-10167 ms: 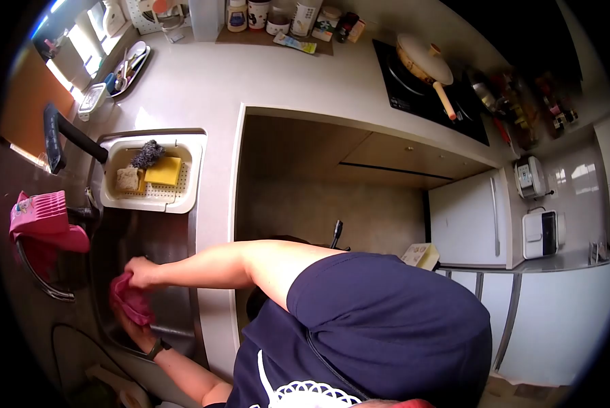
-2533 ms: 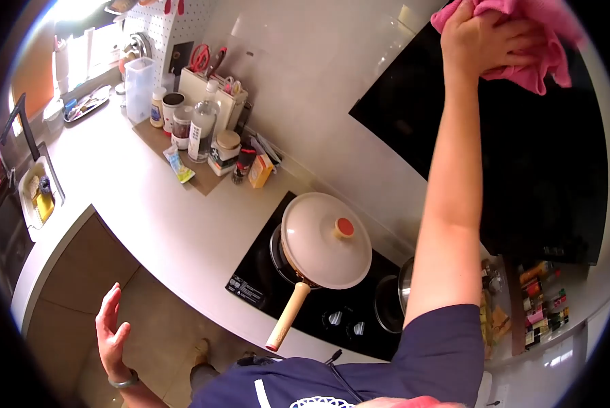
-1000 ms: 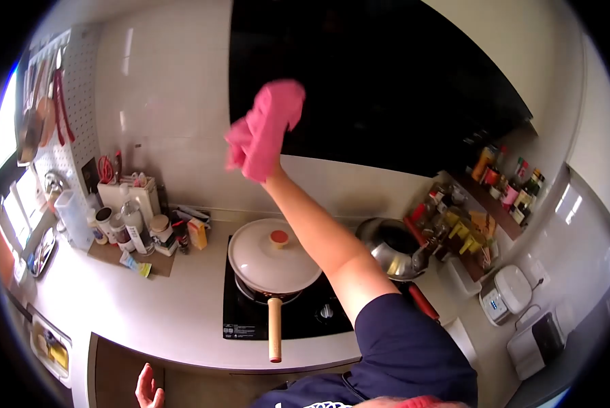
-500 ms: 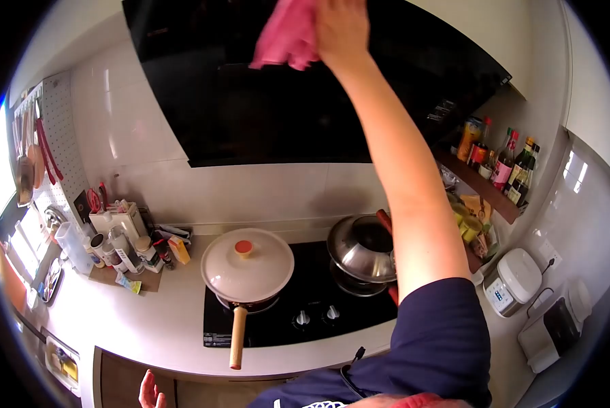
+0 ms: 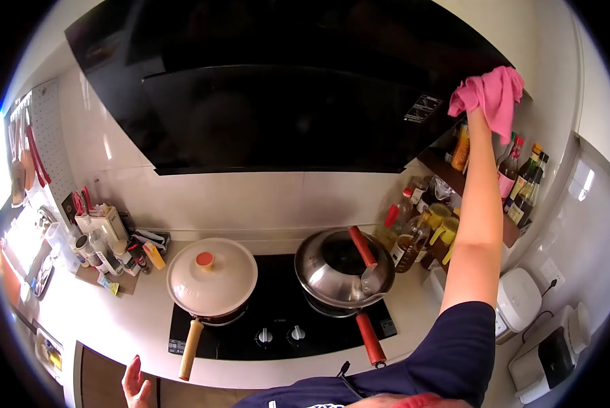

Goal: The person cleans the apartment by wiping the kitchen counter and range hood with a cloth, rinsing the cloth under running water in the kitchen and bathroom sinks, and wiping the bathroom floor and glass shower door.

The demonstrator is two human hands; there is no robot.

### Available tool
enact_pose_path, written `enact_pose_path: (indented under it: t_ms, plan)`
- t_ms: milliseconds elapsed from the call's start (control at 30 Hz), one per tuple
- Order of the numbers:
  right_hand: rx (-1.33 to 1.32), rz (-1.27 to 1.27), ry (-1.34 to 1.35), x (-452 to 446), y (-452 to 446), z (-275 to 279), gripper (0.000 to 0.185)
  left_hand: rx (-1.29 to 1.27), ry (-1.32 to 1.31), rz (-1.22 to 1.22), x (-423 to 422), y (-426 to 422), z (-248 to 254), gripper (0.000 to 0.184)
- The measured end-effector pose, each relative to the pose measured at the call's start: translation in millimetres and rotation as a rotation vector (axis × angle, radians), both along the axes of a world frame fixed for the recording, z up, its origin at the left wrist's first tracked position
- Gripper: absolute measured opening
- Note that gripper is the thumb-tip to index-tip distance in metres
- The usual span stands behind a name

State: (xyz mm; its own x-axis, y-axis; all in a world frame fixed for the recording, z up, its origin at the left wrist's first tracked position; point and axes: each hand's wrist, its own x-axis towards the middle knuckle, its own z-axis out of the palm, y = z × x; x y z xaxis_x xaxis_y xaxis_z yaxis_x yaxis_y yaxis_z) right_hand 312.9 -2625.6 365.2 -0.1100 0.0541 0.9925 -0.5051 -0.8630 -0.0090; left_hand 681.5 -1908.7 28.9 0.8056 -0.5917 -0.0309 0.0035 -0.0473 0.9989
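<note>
Fingers of R hand [image 5: 478, 117] hidden by pink cloth [image 5: 497, 98], grip can't tell; L hand [image 5: 136, 386] loosely open; cloth's tail cd snag bottles [image 5: 524, 194] if arm [image 5: 478, 224] dips.

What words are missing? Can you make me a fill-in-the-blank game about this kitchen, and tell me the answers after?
1. The crumpled cloth held up by the right hand is coloured ____.
2. The left hand is holding ____.
3. On the flat black stove, the number of round silver knobs at the front is ____.
4. The long handle sticking out from the shiny silver metal pan is coloured ____.

Missing words: pink; nothing; two; red.
</note>
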Motion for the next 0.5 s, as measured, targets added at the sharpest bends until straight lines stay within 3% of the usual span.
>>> enact_pose_path:
  t_ms: [100, 167, 267, 333, 467, 500]
  plan:
    - [0.331, 0.223, 0.065, 17.7, 13.5, 12.4, 0.029, -0.005, -0.054, -0.055, -12.8, -30.2, 17.9, 0.053]
    - [0.466, 0.017, 0.133, 43.4, 37.8, 19.2, 0.042, 0.087, -0.034, -0.011, -24.0, -53.8, 28.7, 0.053]
    - [-0.083, 0.514, -0.144, 71.8, 12.1, -29.9, 0.063, 0.013, -0.038, -0.047, -27.0, -60.7, 19.3, 0.053]
    - [-0.108, 0.488, -0.198, 91.4, -24.5, -92.8, 0.059, 0.058, -0.016, -0.048, -27.0, -62.4, 13.8, 0.053]
    - [0.147, 0.355, -0.289, 137.8, -97.9, -235.6, 0.050, 0.193, -0.062, 0.044, -44.5, -67.4, 25.2, 0.051]
    - [0.197, 0.337, -0.303, 144.2, -109.8, -261.3, 0.048, 0.110, -0.117, 0.002, -39.7, -62.2, 16.0, 0.051]
